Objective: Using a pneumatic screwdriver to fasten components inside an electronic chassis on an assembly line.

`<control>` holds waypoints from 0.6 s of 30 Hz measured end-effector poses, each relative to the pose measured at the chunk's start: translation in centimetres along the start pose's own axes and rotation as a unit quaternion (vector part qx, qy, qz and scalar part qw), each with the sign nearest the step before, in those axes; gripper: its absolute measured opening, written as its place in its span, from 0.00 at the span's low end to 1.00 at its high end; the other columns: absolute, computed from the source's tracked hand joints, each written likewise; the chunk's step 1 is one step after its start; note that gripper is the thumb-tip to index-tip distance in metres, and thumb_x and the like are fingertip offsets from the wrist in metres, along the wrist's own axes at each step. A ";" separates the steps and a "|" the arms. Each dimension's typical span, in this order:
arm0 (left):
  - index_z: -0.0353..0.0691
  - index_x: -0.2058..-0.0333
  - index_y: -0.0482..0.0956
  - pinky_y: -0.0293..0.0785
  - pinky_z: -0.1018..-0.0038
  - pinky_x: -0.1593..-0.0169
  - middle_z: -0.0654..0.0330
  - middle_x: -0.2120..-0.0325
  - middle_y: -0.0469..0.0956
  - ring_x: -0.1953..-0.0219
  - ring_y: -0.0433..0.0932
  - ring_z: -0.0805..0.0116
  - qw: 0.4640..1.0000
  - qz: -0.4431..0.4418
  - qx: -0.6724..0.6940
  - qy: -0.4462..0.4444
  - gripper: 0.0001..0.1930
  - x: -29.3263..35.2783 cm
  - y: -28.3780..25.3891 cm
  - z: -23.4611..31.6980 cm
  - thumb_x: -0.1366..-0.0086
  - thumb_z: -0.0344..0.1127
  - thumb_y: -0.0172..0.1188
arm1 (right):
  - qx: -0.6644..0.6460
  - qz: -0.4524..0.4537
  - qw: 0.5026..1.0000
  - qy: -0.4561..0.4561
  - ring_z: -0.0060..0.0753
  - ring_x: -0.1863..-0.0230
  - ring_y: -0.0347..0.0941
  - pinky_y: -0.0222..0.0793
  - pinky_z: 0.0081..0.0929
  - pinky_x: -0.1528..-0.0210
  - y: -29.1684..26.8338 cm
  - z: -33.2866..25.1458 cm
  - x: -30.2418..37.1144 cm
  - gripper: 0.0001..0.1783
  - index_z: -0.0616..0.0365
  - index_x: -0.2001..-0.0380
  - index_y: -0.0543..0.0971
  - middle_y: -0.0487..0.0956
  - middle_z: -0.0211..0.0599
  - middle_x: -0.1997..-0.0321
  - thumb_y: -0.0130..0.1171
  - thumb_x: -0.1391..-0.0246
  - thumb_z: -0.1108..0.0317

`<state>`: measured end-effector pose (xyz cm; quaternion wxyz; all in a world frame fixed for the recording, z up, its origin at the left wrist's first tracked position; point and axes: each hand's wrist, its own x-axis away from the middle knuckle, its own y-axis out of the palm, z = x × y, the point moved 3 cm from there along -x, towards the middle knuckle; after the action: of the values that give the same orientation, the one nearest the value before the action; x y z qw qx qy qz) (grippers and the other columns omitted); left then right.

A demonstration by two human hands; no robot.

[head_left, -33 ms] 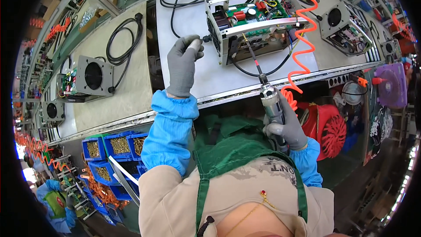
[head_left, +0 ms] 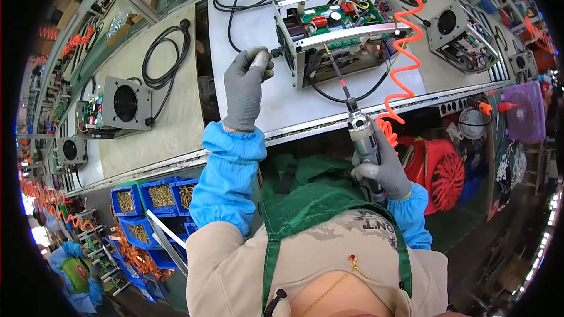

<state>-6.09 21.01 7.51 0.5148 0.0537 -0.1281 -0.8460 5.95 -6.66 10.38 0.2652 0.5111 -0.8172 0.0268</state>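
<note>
An open metal case [head_left: 343, 44] with a green circuit board inside stands on the white bench top [head_left: 252, 17]. My left hand [head_left: 247, 85], in a grey glove, pinches a small black part [head_left: 274, 53] at the case's left end. My right hand [head_left: 385, 170], also gloved, grips a grey air screwdriver [head_left: 363, 135] at the bench's front edge. Its long thin bit [head_left: 336, 70] slants up to the front of the case. An orange coiled hose [head_left: 405, 41] runs from the tool up across the bench.
More cases with round fans stand at the left [head_left: 120, 105] and the right [head_left: 458, 26]. A coiled black cable [head_left: 167, 58] lies to the left. Blue bins of screws [head_left: 158, 196] sit below the bench, a red fan [head_left: 440, 170] at my right. Another person [head_left: 70, 270] works lower left.
</note>
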 end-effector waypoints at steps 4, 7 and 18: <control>0.29 0.56 0.76 0.76 0.79 0.60 0.57 0.67 0.78 0.67 0.77 0.74 1.000 -0.002 0.011 0.010 0.13 0.5 0.8 0.8 0.36 0.30 0.56 | 0.005 -0.014 1.000 -0.019 0.25 0.76 0.70 0.68 0.23 0.72 -0.3 0.2 -0.4 0.55 0.55 0.31 0.48 0.72 0.38 0.72 0.62 0.65 0.73; 0.28 0.53 0.75 0.77 0.78 0.59 0.55 0.64 0.78 0.65 0.78 0.72 0.999 -0.015 0.016 0.029 0.14 0.8 1.3 1.7 0.36 0.29 0.55 | 0.000 -0.015 1.000 -0.015 0.26 0.76 0.72 0.69 0.23 0.73 -0.8 0.6 -0.8 0.55 0.54 0.31 0.49 0.73 0.38 0.72 0.61 0.66 0.73; 0.31 0.49 0.74 0.74 0.78 0.53 0.56 0.58 0.78 0.58 0.77 0.72 0.993 -0.084 -0.013 0.081 0.16 0.0 2.1 3.5 0.35 0.28 0.56 | -0.058 -0.059 0.996 -0.015 0.31 0.77 0.75 0.71 0.24 0.75 -3.6 2.8 -3.2 0.56 0.52 0.32 0.54 0.73 0.38 0.74 0.59 0.73 0.75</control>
<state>-5.06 20.70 11.43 0.4515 0.1254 -0.0698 -0.8806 8.92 -6.65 5.71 0.2834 0.5421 -0.7899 -0.0438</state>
